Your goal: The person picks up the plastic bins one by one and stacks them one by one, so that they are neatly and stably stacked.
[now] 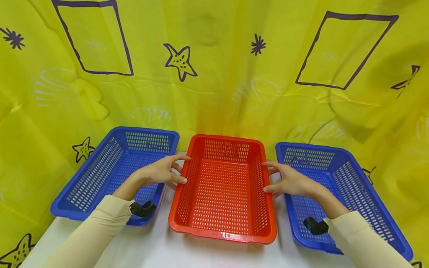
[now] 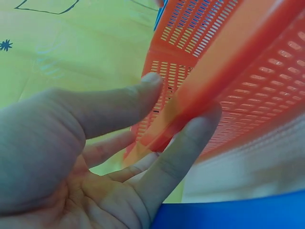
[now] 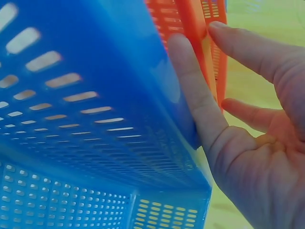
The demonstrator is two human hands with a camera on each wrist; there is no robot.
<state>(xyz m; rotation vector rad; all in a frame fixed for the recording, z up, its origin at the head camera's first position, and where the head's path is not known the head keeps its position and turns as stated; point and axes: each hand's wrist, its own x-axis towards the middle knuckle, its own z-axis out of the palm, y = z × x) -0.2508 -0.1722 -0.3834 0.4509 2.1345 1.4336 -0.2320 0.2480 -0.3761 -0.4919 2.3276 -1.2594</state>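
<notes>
A red perforated plastic basket (image 1: 221, 235) stands on the white table between two blue ones, with nothing inside it. My left hand (image 1: 162, 172) holds its left rim, thumb on one side and fingers on the other. In the left wrist view the thumb (image 2: 119, 105) reaches over the red rim, and a finger (image 2: 190, 138) lies along the outer wall. On the opposite rim, my right hand (image 1: 294, 183) grips in the same way. The right wrist view has one finger (image 3: 195, 86) between the red wall and the blue one.
The left blue basket (image 1: 76, 213) lies under my left forearm, and the right blue basket (image 1: 352, 161) under my right. White table surface (image 1: 174, 261) extends in front. A yellow curtain (image 1: 217, 100) with drawn stars hangs close behind all three baskets.
</notes>
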